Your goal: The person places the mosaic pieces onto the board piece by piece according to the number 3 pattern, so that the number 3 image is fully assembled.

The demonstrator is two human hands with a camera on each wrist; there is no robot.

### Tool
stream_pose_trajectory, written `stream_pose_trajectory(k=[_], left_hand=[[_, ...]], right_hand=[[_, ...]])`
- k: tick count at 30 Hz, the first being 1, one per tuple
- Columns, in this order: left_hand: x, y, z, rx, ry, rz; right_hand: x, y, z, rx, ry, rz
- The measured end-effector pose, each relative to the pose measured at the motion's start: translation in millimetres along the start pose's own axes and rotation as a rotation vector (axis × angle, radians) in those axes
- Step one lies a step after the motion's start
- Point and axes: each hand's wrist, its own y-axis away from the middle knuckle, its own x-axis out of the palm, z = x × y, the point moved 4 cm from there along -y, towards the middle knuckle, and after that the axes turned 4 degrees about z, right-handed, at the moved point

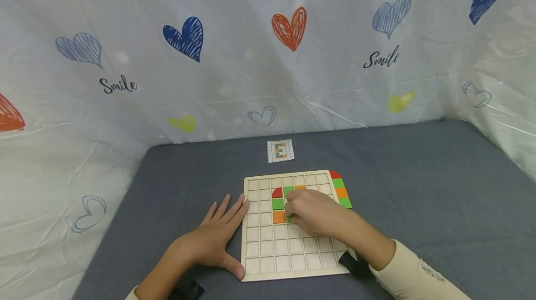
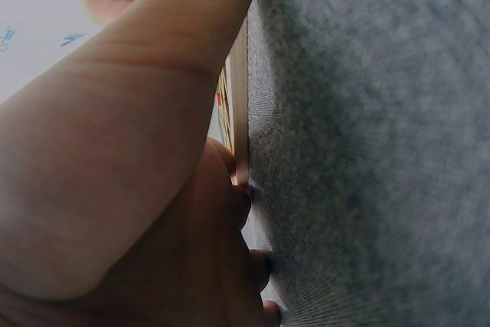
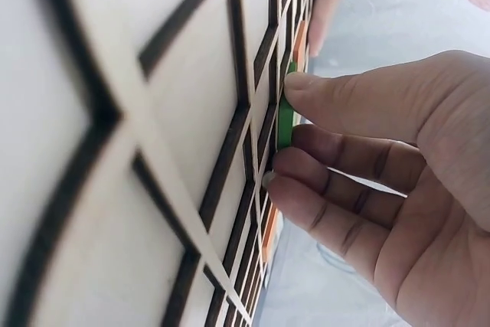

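Note:
A wooden grid board (image 1: 268, 249) lies on the table, with coloured tiles in some of its upper squares. My right hand (image 1: 314, 211) reaches over the board. In the right wrist view, its thumb and fingers pinch a green tile (image 3: 285, 122) at the grid, beside an orange tile (image 3: 299, 40). A red rounded tile (image 1: 277, 193), a green tile (image 1: 278, 204) and another orange tile (image 1: 278, 217) form a column left of that hand. With fingers spread, my left hand (image 1: 213, 239) rests on the table, its thumb and index fingertip at the board's left edge.
A small printed pattern card (image 1: 280, 151) lies behind the board. Along the board's upper right edge sits a row of red, green and orange tiles (image 1: 341, 193). Grey cloth (image 1: 201, 170) covers the table, and a white curtain (image 1: 234, 81) with printed hearts hangs behind it.

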Motion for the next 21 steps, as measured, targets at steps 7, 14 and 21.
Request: stream_pose_trajectory(k=[7, 14, 21], left_hand=[[0.3, 0.3, 0.2, 0.003, 0.003, 0.000], [1.1, -0.1, 0.8, 0.005, 0.003, -0.002], [0.9, -0.1, 0.7, 0.005, -0.010, -0.003]], right_hand=[[-1.3, -0.9, -1.5, 0.001, -0.031, 0.006], [-0.4, 0.2, -2.7, -0.001, -0.057, -0.005], [-1.2, 1.8, -4.1, 0.036, -0.117, 0.005]])
